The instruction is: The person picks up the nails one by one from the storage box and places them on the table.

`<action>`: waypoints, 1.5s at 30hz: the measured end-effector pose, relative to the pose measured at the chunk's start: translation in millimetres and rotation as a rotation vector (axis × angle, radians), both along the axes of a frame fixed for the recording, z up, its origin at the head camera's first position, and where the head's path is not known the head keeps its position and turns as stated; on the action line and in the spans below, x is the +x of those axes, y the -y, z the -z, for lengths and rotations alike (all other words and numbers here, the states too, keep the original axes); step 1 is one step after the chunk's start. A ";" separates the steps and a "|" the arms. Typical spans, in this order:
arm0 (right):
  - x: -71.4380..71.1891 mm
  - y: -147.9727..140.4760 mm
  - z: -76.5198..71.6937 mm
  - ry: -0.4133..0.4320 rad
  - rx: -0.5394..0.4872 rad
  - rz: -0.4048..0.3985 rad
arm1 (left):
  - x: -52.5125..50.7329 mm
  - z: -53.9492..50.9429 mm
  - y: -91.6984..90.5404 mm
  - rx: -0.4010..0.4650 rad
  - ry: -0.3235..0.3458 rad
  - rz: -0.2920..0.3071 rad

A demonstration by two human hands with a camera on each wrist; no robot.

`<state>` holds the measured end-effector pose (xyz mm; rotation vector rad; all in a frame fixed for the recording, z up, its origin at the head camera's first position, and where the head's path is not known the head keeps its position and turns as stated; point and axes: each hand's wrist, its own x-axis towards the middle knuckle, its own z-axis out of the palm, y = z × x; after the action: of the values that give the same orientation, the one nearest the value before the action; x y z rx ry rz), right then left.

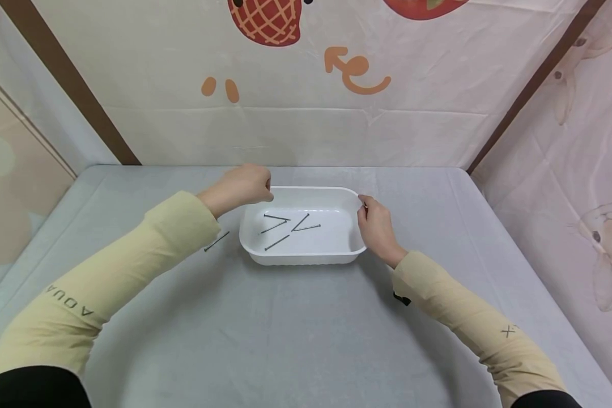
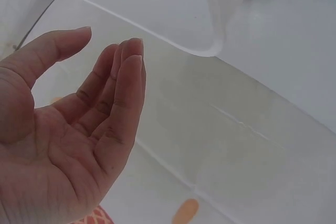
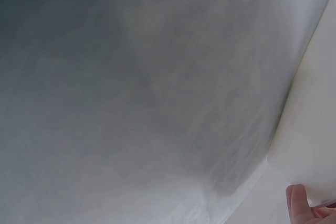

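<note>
A white rectangular tray (image 1: 306, 259) sits on the table with several thin dark nails (image 1: 277, 242) lying loose on its floor. One more nail (image 1: 216, 241) lies on the cloth left of the tray, close to the left sleeve. Above the tray's far left corner hovers my left hand (image 1: 242, 185); in the left wrist view its thumb and bent fingers (image 2: 126, 98) stand apart with nothing between them. At the tray's right rim my right hand (image 1: 377, 226) grips the edge with thumb and fingers. Only a few of its fingertips (image 3: 299, 203) show in the right wrist view.
A pale grey cloth covers the table (image 1: 306, 334). Behind it hangs a light printed curtain (image 1: 306, 136), and similar printed sheets (image 1: 566, 141) close off both sides. The tray stands near the table's far edge.
</note>
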<state>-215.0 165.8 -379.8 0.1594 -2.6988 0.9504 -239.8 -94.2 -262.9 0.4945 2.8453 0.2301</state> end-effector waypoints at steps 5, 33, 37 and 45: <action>-0.3 -0.1 0.4 0.002 -0.001 0.003 | -0.5 -0.9 -9.4 -0.010 -0.002 0.010; -0.5 0.5 -0.7 -0.004 0.000 0.014 | -5.8 6.6 -41.4 -0.008 -0.034 0.089; -0.4 0.5 -0.9 0.007 0.002 0.015 | -6.7 7.9 -46.2 -0.005 -0.021 0.101; 0.6 0.8 -1.6 0.011 0.005 0.014 | -7.5 8.7 -54.5 -0.028 -0.019 0.140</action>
<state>-214.4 165.0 -378.2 0.1370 -2.7091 0.9428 -247.3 -39.7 -271.7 0.6904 2.8124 0.1604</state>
